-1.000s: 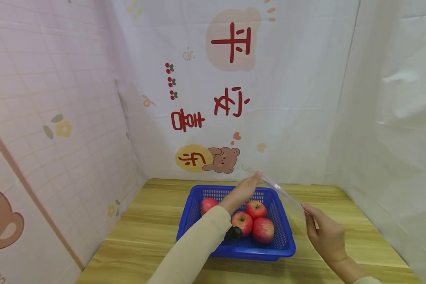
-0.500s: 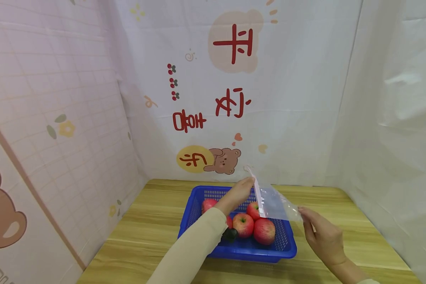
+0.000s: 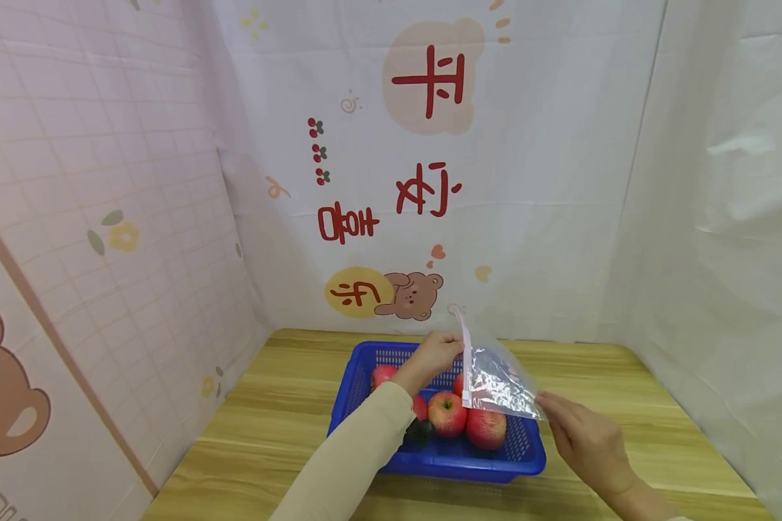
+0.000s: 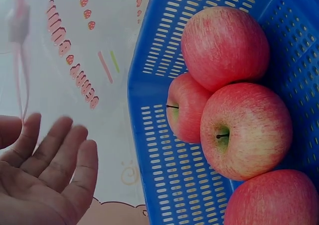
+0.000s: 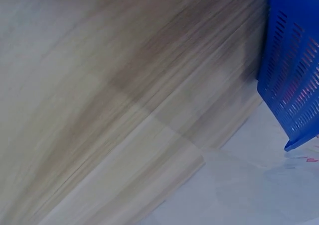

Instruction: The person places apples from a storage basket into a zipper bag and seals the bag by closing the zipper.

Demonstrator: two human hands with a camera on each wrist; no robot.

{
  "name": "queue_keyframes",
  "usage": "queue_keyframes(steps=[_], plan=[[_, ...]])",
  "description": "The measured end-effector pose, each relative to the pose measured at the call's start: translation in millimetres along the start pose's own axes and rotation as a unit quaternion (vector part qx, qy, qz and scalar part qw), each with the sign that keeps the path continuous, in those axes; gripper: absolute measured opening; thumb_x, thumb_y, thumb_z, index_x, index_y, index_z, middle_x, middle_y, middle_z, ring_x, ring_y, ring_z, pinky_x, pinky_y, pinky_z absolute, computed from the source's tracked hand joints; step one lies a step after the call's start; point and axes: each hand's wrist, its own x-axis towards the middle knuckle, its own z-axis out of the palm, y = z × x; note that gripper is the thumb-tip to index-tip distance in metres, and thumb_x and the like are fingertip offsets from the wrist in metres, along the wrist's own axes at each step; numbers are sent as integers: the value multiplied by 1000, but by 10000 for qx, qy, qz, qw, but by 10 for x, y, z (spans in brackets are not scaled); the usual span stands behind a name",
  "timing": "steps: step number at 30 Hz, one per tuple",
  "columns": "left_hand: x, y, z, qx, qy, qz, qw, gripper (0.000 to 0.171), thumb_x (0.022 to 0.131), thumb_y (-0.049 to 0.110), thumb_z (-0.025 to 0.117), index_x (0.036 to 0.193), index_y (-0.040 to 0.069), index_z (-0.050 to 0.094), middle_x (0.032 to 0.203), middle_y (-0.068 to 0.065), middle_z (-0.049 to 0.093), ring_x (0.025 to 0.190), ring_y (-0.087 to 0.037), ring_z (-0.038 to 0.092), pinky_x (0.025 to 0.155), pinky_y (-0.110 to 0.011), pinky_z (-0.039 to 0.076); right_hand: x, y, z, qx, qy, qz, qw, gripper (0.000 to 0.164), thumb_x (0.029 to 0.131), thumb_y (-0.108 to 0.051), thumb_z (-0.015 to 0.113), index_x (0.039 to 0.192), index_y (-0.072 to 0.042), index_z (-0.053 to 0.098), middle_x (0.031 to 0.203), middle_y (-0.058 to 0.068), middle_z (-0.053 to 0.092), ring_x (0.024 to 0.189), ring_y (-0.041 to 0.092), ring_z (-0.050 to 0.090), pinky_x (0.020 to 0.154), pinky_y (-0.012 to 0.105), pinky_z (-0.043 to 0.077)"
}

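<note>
The clear zip bag (image 3: pixel 495 376) hangs above the blue basket (image 3: pixel 365 362), stretched between both hands so its mouth stands upright over the apples (image 3: pixel 447 413). The left hand (image 3: pixel 434 354) holds the zip edge near the top; in the wrist view its fingers (image 4: pixel 60 155) look fairly straight, so the grip is hard to judge. The right hand (image 3: pixel 583 441) pinches the lower corner, keeping the film taut above the wooden table (image 3: pixel 267 434).

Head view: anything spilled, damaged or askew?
Nothing stands out. The red apples sit intact inside the blue plastic basket, which rests flat on the wooden table. Both hands hold the clear zip bag above the basket.
</note>
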Motion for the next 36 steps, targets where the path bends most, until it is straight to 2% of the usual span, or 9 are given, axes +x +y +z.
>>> queue_keyframes(steps=[6,10,13,15,18,22,27,30,36], plan=[[8,-22,10,2,-65,-123,9999,22,101,10,53,97,-3,71,83,-6,66,88,-29,63,69,-29,50,-109,34,-15,27,-552,-380,9977,43,103,-42,50,103,-8,77,101,7,74,70,25,70,59,45,55],[-7,-11,5,-45,-117,-143,9998,23,99,11,54,95,-4,71,84,-7,67,89,-30,64,66,-27,48,-153,67,-15,35,-716,-413,9966,58,94,-61,54,109,-9,76,107,8,73,74,28,69,78,42,56],[-10,-4,11,-117,-107,-118,9998,23,97,11,56,93,-5,72,83,-8,68,83,-26,65,65,-26,48,-126,90,-7,70,-788,-226,9966,61,94,-63,53,112,-9,74,110,10,71,77,31,68,79,44,54],[-6,-8,16,-123,-101,-110,9998,23,96,11,57,92,-5,73,81,-7,68,78,-20,63,65,-26,48,-69,102,4,36,-908,-22,9959,60,97,-60,49,114,-8,73,112,12,70,79,33,68,68,50,53],[8,-23,29,-223,-82,-129,9996,22,94,10,58,91,-6,73,78,-6,68,75,-16,62,65,-26,49,72,106,29,-10,-1331,582,9894,53,99,-53,50,117,-7,71,118,15,68,84,37,69,64,53,54],[21,-46,46,-371,-98,-177,9991,22,94,10,59,92,-7,73,76,-5,67,75,-19,63,69,-32,53,332,64,97,68,-2079,1765,9621,37,95,-32,65,121,-7,68,127,19,63,89,41,68,56,52,53],[1,-37,73,-563,-152,-288,9979,21,95,9,58,96,-7,72,81,-8,68,77,-18,63,79,-40,56,652,-11,209,461,-2764,2995,9120,33,95,-23,66,122,-4,68,128,22,61,106,46,62,74,60,52],[-27,-7,93,-585,-180,-267,9978,21,97,9,57,98,-7,71,84,-10,69,79,-19,64,78,-39,56,815,-35,264,680,-3091,3372,8867,34,98,-27,62,121,-4,69,124,21,63,105,42,64,80,58,51],[-48,32,152,-707,-152,-216,9971,21,97,11,58,96,-6,71,80,-5,66,75,-17,61,69,-30,54,1117,-43,362,989,-3799,3690,8424,34,100,-32,58,115,-6,73,106,13,72,91,31,68,76,51,53]])
